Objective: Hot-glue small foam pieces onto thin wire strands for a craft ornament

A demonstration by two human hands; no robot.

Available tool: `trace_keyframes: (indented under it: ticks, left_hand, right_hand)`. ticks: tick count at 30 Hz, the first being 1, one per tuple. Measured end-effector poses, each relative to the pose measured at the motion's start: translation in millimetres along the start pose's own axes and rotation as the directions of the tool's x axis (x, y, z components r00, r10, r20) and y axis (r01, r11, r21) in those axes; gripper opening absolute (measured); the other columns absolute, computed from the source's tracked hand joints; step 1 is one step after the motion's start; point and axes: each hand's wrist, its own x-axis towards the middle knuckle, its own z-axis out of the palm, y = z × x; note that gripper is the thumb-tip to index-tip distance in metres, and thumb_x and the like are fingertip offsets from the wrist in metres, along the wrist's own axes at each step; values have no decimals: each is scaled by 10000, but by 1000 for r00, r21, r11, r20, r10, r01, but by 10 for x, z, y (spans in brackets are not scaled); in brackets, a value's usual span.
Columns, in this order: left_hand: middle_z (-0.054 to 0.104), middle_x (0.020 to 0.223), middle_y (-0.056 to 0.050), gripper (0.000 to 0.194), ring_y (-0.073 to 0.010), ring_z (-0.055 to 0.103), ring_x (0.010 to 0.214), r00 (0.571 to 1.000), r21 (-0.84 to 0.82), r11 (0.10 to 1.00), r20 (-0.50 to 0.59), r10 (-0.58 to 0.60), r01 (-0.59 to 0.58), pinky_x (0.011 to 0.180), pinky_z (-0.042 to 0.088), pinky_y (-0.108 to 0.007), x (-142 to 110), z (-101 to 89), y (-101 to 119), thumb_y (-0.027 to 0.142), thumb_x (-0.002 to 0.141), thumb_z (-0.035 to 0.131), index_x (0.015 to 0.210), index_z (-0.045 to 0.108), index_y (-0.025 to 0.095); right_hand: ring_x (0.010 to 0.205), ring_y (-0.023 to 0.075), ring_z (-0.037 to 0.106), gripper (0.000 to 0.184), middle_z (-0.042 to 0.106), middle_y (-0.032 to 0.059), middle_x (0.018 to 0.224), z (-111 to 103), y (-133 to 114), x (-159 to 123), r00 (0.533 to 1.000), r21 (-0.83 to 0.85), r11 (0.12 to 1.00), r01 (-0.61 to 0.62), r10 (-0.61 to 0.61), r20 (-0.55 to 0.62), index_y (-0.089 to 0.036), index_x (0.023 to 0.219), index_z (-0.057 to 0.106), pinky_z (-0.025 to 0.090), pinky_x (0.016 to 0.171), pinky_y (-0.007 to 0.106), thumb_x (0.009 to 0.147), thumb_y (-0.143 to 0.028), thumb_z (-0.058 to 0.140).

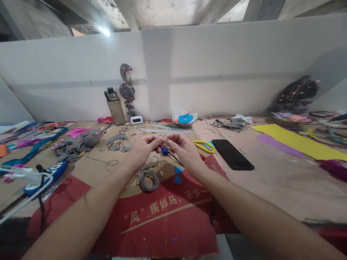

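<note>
My left hand [151, 146] and my right hand [180, 146] meet above the cardboard, fingertips pinched close together. Between them is a small, thin, greyish-tan piece, too blurred to name. Just below the fingertips sits a small blue object [164, 151], with a black cable beside my right hand. A coil of grey cord [149, 180] lies nearer to me, its loose strands running up under my hands. Two blue paper cutouts [178, 179] rest on the red-printed cardboard [168, 224]. Yellow-handled scissors [204, 146] lie right of my right hand, partly hidden.
A black phone [232, 154] lies to the right, near yellow sheet material [303, 141]. Grey felt pieces with pink dots [78, 144] are heaped at left, near a blue-and-white power strip [46, 178]. A bottle [115, 108] and small digital clock [136, 120] stand by the wall.
</note>
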Motion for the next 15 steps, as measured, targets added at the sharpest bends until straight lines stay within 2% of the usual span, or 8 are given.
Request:
trace_keyframes:
  ticks: [7, 13, 15]
  left_hand:
    - [675, 734, -29, 211, -135, 584, 648, 999, 71, 997, -24, 29, -27, 629, 478, -265, -40, 55, 27, 327, 698, 698, 829, 710, 162]
    - [688, 731, -35, 169, -146, 595, 674, 994, 311, 944, 51, 96, -107, 653, 462, -263, -73, 23, 53, 320, 752, 649, 806, 712, 173]
    - [680, 712, -34, 180, -149, 593, 664, 995, 372, 922, 45, 93, -103, 650, 455, -267, -79, 10, 53, 341, 760, 642, 792, 698, 173]
  right_hand:
    - [685, 88, 544, 272, 578, 3, 833, -16, 58, 4, 998, -30, 999, 23, -21, 57, -169, 962, 534, 451, 578, 217, 820, -398, 573]
    - [647, 83, 501, 243, 559, 0, 822, 4, 111, -39, 998, -119, 992, 47, -41, 49, -172, 966, 532, 426, 561, 213, 849, -385, 531]
    - [655, 92, 503, 212, 554, 2, 816, 18, 116, -56, 998, -168, 984, 64, -60, 31, -180, 966, 532, 428, 565, 219, 863, -364, 510]
